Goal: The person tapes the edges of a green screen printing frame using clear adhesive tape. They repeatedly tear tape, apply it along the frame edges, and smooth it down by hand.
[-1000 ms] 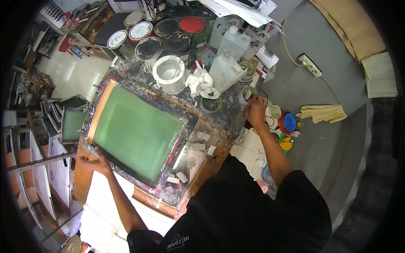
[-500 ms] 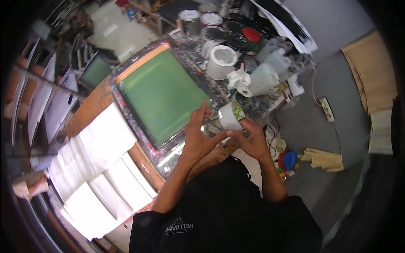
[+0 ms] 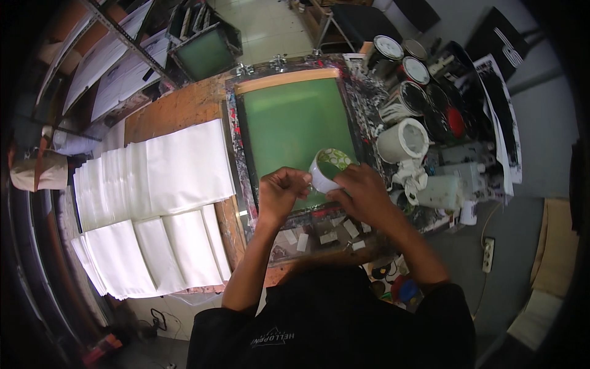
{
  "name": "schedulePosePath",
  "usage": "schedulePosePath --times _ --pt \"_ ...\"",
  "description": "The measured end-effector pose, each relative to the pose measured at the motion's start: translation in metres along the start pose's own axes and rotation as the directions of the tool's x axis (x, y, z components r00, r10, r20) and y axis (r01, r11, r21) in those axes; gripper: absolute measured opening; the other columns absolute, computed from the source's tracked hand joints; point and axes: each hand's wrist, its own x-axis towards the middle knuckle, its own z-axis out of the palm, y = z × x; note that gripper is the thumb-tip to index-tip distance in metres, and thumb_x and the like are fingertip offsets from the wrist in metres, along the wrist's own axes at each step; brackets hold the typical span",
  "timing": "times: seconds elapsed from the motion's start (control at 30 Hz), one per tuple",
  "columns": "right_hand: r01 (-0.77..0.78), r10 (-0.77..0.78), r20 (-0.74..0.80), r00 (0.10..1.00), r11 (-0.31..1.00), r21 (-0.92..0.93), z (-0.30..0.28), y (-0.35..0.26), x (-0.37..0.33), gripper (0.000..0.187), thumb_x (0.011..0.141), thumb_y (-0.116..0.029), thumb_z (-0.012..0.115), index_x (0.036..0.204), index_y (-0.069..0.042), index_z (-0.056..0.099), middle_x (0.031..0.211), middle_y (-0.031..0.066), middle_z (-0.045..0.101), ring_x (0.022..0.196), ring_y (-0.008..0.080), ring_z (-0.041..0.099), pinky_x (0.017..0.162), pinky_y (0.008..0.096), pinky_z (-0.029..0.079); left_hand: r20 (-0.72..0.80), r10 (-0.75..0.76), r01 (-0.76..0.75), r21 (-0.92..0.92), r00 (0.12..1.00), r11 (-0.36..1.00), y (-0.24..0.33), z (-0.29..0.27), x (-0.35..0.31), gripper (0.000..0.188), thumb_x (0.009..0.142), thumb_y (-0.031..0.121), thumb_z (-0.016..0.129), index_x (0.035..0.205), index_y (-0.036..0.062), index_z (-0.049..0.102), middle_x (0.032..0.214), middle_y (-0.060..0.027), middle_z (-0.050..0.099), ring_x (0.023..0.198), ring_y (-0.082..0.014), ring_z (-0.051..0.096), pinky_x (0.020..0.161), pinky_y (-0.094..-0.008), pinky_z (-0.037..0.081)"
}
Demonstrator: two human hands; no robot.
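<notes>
Both hands, left hand (image 3: 281, 192) and right hand (image 3: 364, 192), grip a green-streaked white tub (image 3: 326, 170)

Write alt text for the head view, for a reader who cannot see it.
Both hands, left hand and right hand, hold a roll of tape over a green printing screen on a paint-spattered table. Paint cans stand to the right, and white cloth sheets lie stacked to the left.
</notes>
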Motion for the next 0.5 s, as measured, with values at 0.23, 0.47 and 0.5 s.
schedulePosePath --times 0.23,0.47,0.5 --pt "0.102 -0.109 0.192 0.975 0.994 0.043 -0.001 0.058 0.106 0.026 0.085 -0.024 0.077 0.099 -0.004 0.066 0.094 0.0156 0.07 0.095 0.0364 0.065 0.083 0.0477 0.046 -0.171 0.04 -0.069 -0.164 0.984 0.984 0.009 -0.013 0.067 0.01 0.089 0.005 0.078 0.094 -0.0016 0.072 0.079 -0.006 0.072 0.066 -0.0086 0.063 0.062 -0.0242 0.052" --pt "0.176 -0.243 0.343 0.907 0.961 0.214 -0.002 0.115 0.183 0.036 0.08 -0.028 0.084 0.103 -0.004 0.07 0.1 0.014 0.073 0.105 0.031 0.065 0.093 0.0438 0.047 -0.18 -0.006 -0.028 -0.184 0.984 0.983 0.023 -0.042 0.138 0.015 0.083 0.007 0.081 0.094 0.0012 0.073 0.081 -0.0043 0.073 0.072 -0.0101 0.064 0.062 -0.026 0.049" --pt "0.156 -0.241 0.36 0.901 0.956 0.248 -0.005 0.12 0.194 0.038 0.077 -0.028 0.085 0.103 -0.004 0.071 0.1 0.0136 0.073 0.104 0.0299 0.066 0.093 0.0429 0.048 -0.181 -0.011 -0.024 -0.189 0.983 0.982 0.023 -0.045 0.146 0.015 0.083 0.008 0.082 0.093 0.0014 0.073 0.081 -0.0043 0.073 0.072 -0.0104 0.064 0.063 -0.0263 0.048"
